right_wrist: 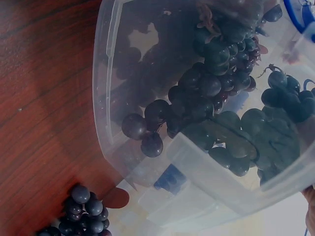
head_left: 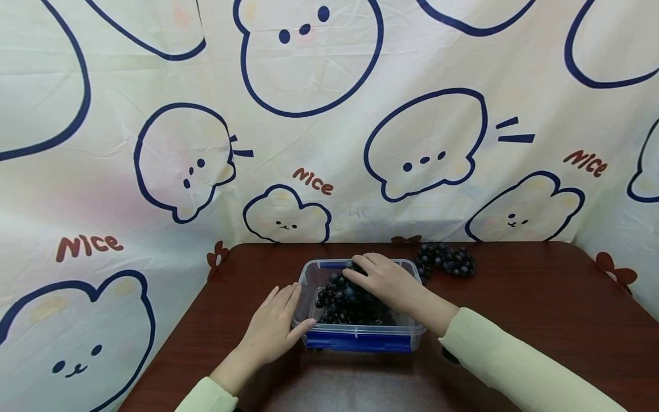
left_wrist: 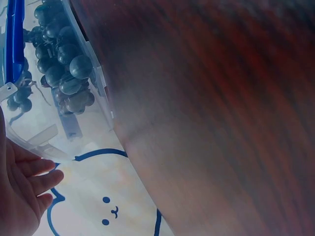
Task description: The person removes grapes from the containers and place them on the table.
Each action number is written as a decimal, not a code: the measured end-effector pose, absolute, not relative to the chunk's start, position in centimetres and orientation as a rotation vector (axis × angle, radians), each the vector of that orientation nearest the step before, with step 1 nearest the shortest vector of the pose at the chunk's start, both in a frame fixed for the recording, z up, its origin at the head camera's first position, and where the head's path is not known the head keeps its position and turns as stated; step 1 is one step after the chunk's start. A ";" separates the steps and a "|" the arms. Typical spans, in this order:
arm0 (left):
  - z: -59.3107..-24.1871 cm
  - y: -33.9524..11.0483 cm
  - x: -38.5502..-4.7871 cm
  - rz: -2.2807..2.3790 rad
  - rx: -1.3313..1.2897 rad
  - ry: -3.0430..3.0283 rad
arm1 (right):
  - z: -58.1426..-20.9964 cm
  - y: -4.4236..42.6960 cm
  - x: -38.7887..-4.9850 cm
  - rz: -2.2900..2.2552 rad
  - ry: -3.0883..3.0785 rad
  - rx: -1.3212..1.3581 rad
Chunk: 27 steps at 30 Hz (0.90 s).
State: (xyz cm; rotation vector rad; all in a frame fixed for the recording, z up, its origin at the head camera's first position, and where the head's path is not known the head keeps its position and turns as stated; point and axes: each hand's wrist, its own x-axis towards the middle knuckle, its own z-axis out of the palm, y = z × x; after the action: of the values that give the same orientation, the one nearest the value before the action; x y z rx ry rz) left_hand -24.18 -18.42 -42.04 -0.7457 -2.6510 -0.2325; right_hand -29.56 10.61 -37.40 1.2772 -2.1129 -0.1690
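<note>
A clear plastic box (head_left: 362,330) with blue clip flaps stands on the table, holding dark grapes (head_left: 337,297). The grapes also show through its wall in the left wrist view. My left hand (head_left: 275,326) rests against the box's left side, fingers straight and thumb at the near left corner. My right hand (head_left: 388,280) reaches over the right side into the box and holds a bunch of grapes (head_left: 354,266) there; its fingertips are partly hidden. In the right wrist view the grapes (right_wrist: 197,93) show through the box wall (right_wrist: 108,88), but not the right hand.
Another bunch of dark grapes (head_left: 450,260) lies on the brown table (head_left: 540,303), behind and right of the box. A patterned cloth (head_left: 340,143) hangs behind the table and along its sides.
</note>
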 end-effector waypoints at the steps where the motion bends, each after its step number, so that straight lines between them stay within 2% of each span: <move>1: -42.0 -18.4 -24.2 -0.233 -0.747 -2.649 | -37.4 10.6 -29.5 -0.173 -2.111 1.278; 27: -42.1 -18.4 -24.2 -0.226 -0.744 -2.649 | -35.8 11.9 -29.3 -0.319 -1.987 1.179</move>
State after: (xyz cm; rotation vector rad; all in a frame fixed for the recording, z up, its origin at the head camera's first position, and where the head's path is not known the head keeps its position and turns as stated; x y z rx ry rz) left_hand -24.23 -18.43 -42.05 -0.7435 -2.6486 -0.2261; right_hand -29.28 11.87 -35.81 1.1791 -1.9868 -0.3187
